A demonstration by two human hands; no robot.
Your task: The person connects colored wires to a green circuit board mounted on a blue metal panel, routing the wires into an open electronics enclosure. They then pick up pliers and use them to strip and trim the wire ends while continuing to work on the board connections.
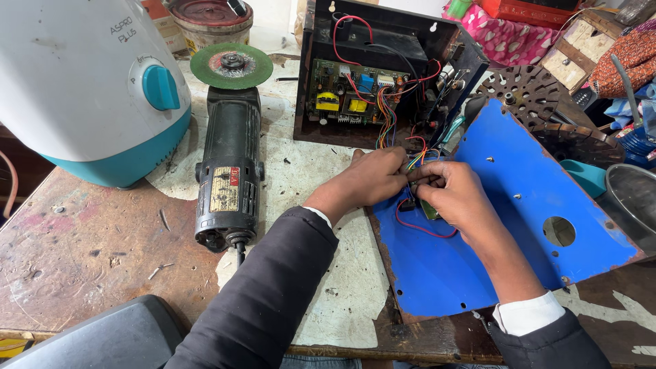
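Head view: two hands pinching one wire bundle; one angle grinder.

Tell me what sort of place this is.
Likely an electrical repair workbench: an open black metal case with a green circuit board, a black angle grinder, and a scarred wooden table.

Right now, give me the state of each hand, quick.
Left hand: closed, grip pinching the bundle of coloured wires.
Right hand: closed, fingers curled on the same wires and a small part over the blue panel.
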